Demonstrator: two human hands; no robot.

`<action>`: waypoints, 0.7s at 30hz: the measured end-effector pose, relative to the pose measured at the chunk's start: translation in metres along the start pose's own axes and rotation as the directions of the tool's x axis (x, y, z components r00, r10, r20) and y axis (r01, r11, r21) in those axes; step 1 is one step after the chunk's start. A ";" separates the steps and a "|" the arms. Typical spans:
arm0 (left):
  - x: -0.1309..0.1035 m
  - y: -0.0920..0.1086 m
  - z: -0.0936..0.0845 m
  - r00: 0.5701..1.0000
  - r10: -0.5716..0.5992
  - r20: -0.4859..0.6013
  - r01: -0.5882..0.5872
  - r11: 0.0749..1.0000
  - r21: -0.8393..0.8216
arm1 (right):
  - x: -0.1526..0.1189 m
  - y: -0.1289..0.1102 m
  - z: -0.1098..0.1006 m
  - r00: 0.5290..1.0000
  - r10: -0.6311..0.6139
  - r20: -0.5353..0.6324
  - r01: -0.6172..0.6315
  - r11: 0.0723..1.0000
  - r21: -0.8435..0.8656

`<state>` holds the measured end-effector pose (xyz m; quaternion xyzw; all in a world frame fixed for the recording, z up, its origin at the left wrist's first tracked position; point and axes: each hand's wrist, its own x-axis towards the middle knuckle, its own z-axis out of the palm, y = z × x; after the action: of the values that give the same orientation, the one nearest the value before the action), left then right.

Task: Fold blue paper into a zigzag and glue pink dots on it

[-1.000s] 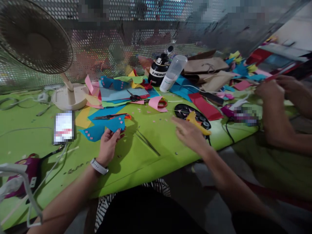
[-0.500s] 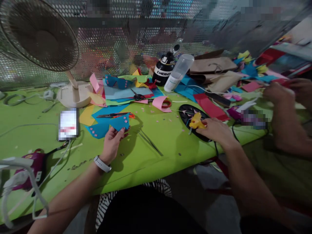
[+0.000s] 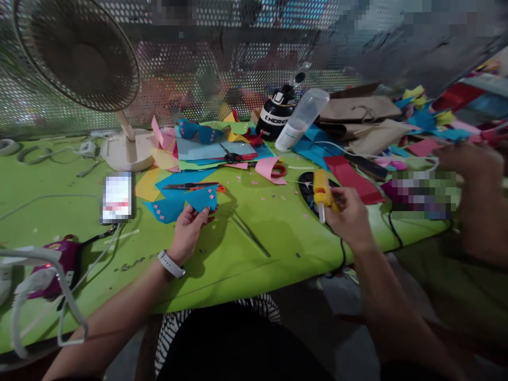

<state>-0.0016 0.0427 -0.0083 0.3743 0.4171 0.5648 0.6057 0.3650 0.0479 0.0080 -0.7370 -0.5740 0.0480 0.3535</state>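
Observation:
My left hand [image 3: 189, 230] pinches the right end of a blue paper piece [image 3: 169, 205] shaped like glasses, with small pink squares on it. My right hand [image 3: 351, 214] is wrapped round a yellow glue gun [image 3: 322, 189], whose pale stick end points down toward the table. Beneath the glue gun lies a black oval tray [image 3: 305, 182] with pink scraps. Metal tweezers [image 3: 251, 233] rest between my hands. Just behind the blue piece is a cutter knife [image 3: 190, 186]. A second pair of blue paper glasses [image 3: 198, 131] lies on stacked paper.
A fan [image 3: 129, 151] and a phone [image 3: 117, 197] stand and lie at the left, near a purple power strip [image 3: 59, 264] with cables. Behind are scissors [image 3: 231, 154], a black bottle [image 3: 277, 114] and a clear bottle [image 3: 304, 119]. Another person's hands [image 3: 472, 159] are at the right.
My right hand has lifted the yellow glue gun off the black tray and turned it upright. My left hand still holds the blue paper. The whole view has shifted slightly.

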 end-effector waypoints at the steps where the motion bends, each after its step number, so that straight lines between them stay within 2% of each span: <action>1: 0.000 0.000 0.000 1.000 -0.002 -0.001 0.002 1.000 0.002 | -0.005 -0.008 0.003 0.998 -0.049 0.041 0.044 0.993 0.109; 3: -0.001 0.001 0.001 1.000 -0.003 -0.007 0.003 1.000 -0.005 | -0.019 -0.029 0.011 0.972 -0.135 0.194 0.071 0.950 0.303; 4: -0.001 0.001 0.001 1.000 -0.003 -0.010 0.003 1.000 -0.010 | -0.026 -0.042 0.015 0.965 -0.139 0.222 0.052 0.932 0.358; 8: -0.001 0.001 0.001 1.000 0.002 -0.010 -0.002 1.000 -0.005 | -0.055 -0.095 0.032 0.917 -0.246 0.314 0.078 0.883 0.463; 11: -0.001 0.001 0.000 1.000 0.003 -0.007 -0.003 1.000 0.006 | -0.069 -0.121 0.043 0.845 -0.309 0.437 0.053 0.862 0.505; 14: -0.002 0.002 0.001 1.000 0.001 -0.009 -0.001 1.000 0.025 | -0.075 -0.132 0.053 0.805 -0.349 0.480 0.030 0.831 0.555; 21: -0.001 0.001 0.000 1.000 -0.008 -0.006 0.008 1.000 0.020 | -0.076 -0.134 0.064 0.802 -0.370 0.468 0.033 0.811 0.585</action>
<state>-0.0021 0.0415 -0.0078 0.3769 0.4259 0.5594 0.6030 0.2002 0.0226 0.0120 -0.4876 -0.6916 0.3855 0.3680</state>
